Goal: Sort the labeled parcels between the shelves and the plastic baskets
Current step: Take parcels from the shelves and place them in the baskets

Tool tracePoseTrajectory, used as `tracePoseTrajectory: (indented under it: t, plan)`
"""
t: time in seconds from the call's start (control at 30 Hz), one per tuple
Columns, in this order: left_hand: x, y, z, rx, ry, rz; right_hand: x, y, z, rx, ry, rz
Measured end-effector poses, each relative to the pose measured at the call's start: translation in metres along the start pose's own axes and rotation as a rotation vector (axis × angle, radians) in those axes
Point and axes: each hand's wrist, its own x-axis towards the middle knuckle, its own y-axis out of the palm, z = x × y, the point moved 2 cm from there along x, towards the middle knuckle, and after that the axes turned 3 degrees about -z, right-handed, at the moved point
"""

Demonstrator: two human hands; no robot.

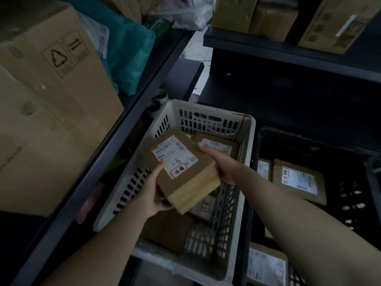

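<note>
1. Head view: a taped cardboard parcel (181, 172) with a white label is held above the white plastic basket (247, 141), touching nothing below.
2. Left hand (153, 190) cups its lower-left corner, fingers (159, 168) curled shut on it; right hand (218, 164) clamps the right edge.
3. It looks stiff, boxy and light; the glossy tape may be slippery, so bare cardboard edges seem the safer hold.

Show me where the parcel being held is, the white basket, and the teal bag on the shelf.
held parcel (181, 172): head view, on its white shipping label.
white basket (250, 145): head view, on the right rim near the far corner.
teal bag (132, 50): head view, on its crumpled front face.
</note>
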Motion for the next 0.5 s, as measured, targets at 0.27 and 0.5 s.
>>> tracePoseTrajectory:
  t: [0.27,0.5]
  plan:
    - [-0.010,0.012,0.007,-0.201,0.080,-0.008,-0.040,0.019,-0.024,0.061,0.051,-0.086]
    - [-0.012,0.008,0.032,0.131,0.048,-0.025,-0.056,0.020,-0.028,-0.023,-0.138,-0.421]
